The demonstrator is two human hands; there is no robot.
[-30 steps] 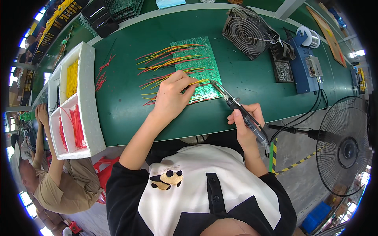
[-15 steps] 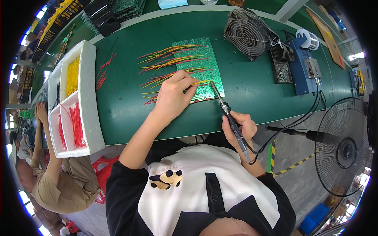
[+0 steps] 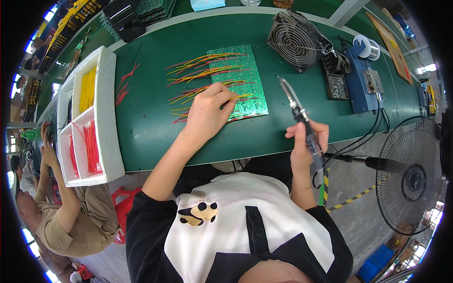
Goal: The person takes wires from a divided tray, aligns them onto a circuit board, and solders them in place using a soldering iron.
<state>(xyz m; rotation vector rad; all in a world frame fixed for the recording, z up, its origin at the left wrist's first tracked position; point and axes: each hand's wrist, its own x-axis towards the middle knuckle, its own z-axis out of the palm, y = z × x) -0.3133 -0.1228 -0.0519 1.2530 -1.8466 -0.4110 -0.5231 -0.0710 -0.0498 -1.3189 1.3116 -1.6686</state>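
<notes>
On the green bench lies a green circuit board panel [image 3: 255, 80]. Rows of red, yellow and dark wires [image 3: 193, 76] lie across it, their free ends off its left side. Over the panel's lower left part, my left hand [image 3: 210, 107] pinches a yellow wire [image 3: 243, 96] whose end reaches onto the board. My right hand [image 3: 306, 141] is wrapped round a soldering iron [image 3: 303, 118]. The iron's tip points up and left, clear of the panel's right edge. My left palm and fingers hide part of the lower wires.
A white foam box [image 3: 109, 141] with yellow and red wires stands left; red wire scraps [image 3: 123, 87] lie beside it. At the back right are a square fan [image 3: 297, 40], a blue soldering station [image 3: 361, 85] and a solder spool [image 3: 369, 48]. A standing fan [image 3: 413, 177] is right; a co-worker [image 3: 71, 221] sits left.
My right hand has drawn the soldering iron off the panel, to the right and upward. My left hand has barely moved. The co-worker's hands have shifted slightly.
</notes>
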